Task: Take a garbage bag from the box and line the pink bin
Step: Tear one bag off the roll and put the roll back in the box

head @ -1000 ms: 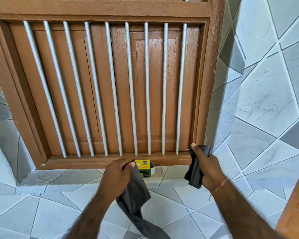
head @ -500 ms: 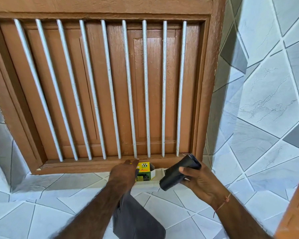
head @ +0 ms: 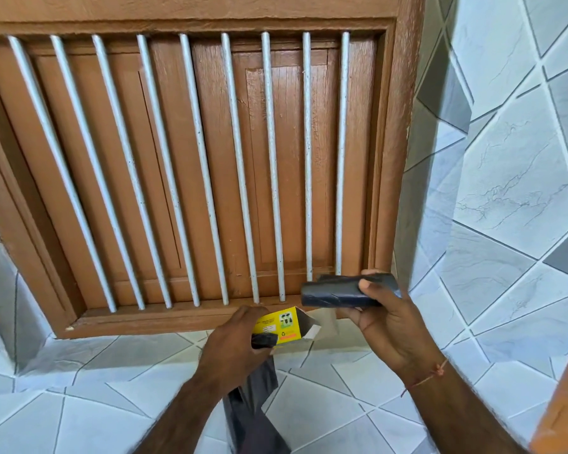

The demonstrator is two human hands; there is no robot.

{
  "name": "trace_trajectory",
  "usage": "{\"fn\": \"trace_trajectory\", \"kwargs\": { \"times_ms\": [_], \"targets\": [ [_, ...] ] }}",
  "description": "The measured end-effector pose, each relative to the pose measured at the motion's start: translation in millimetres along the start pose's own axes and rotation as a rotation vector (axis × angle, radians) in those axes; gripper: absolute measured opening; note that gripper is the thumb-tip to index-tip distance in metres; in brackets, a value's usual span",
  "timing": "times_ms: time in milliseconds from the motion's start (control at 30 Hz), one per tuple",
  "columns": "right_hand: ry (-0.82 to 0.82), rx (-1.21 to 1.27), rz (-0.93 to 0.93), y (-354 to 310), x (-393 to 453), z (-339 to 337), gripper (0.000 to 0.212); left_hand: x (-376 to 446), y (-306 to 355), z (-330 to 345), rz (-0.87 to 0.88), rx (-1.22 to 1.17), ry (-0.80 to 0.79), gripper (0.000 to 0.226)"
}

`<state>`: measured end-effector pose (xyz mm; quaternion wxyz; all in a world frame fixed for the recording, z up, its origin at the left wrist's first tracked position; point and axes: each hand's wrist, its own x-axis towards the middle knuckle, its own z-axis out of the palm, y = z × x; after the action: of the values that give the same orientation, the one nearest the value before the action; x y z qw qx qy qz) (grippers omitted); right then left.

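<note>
A barred wooden shutter [head: 191, 165] fills the far wall above the tiled ledge [head: 79, 371]. On the ledge's far edge, at the shutter's foot, sits the yellow box [head: 287, 326], open end turned right. The right hand [head: 384, 319] curls round the roll [head: 338, 291], whose long axis runs left-right, just right of and above that opening. The left hand [head: 235, 347] touches the box's left side and pinches the loose bag [head: 256, 398], which hangs near. The left hand is nearer the box. The pink bin is not visible.
</note>
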<state>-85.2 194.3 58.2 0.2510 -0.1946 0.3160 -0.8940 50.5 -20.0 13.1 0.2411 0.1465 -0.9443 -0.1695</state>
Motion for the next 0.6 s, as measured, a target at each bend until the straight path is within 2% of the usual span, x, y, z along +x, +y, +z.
{"fn": "trace_trajectory", "kwargs": {
  "times_ms": [100, 133, 233, 333, 433, 467, 600],
  "targets": [
    [-0.100, -0.041, 0.051, 6, -5, 18, 0.018, -8, 5, -4, -0.073, -0.155, 0.034, 0.058],
    [-0.118, -0.102, 0.061, 8, -8, 21, 0.014, -10, 6, -6, -0.094, -0.200, 0.037, 0.058],
    [-0.071, -0.245, 0.067, 12, -13, 19, 0.009, -12, 4, -15, -0.130, -0.234, 0.038, 0.055],
    [-0.005, -0.253, 0.038, 11, -12, 11, 0.013, -17, 3, -22, -0.142, -0.186, 0.044, 0.054],
    [0.046, -0.314, -0.022, 9, -11, 9, 0.043, -24, 7, -24, -0.106, -0.126, 0.057, 0.057],
    [0.077, -0.347, -0.045, 9, -12, 10, 0.044, -26, 9, -24, -0.107, -0.119, 0.056, 0.058],
    [0.201, -0.514, -0.167, 9, -22, 18, 0.016, -30, 15, -24, -0.147, -0.160, 0.062, 0.062]
  ]
}}
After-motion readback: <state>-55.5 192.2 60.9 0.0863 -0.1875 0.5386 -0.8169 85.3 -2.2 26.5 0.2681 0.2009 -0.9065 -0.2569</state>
